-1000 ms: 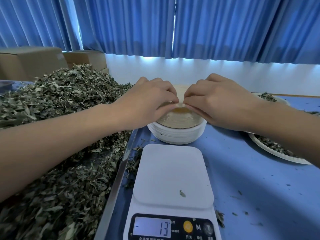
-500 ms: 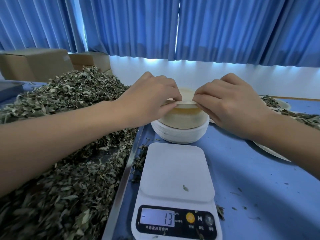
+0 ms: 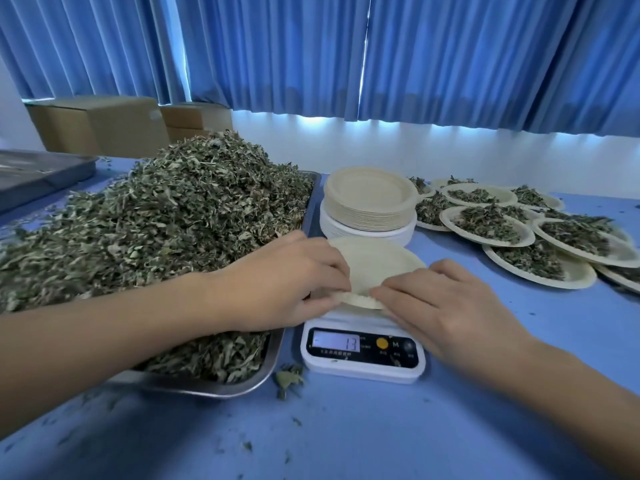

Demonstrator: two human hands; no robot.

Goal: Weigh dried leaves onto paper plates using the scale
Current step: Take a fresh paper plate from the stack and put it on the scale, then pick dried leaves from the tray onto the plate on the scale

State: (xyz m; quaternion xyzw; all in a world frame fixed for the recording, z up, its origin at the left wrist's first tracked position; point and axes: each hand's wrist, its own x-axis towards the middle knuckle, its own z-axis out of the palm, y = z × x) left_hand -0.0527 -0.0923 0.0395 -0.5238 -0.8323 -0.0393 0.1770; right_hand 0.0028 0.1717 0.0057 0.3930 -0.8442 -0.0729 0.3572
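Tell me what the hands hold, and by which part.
One empty round beige paper plate, by its near rim: left hand pinches the left side, right hand the right, over the white scale.

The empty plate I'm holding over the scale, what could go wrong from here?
1. The display reads 13 while the left hand and right hand both hold the plate; unless it is zeroed once the plate rests alone, the portion may come out wrong.
2. The left forearm passes over the heaped dried leaves near the tray edge, so pulling it back could sweep leaves onto the scale.
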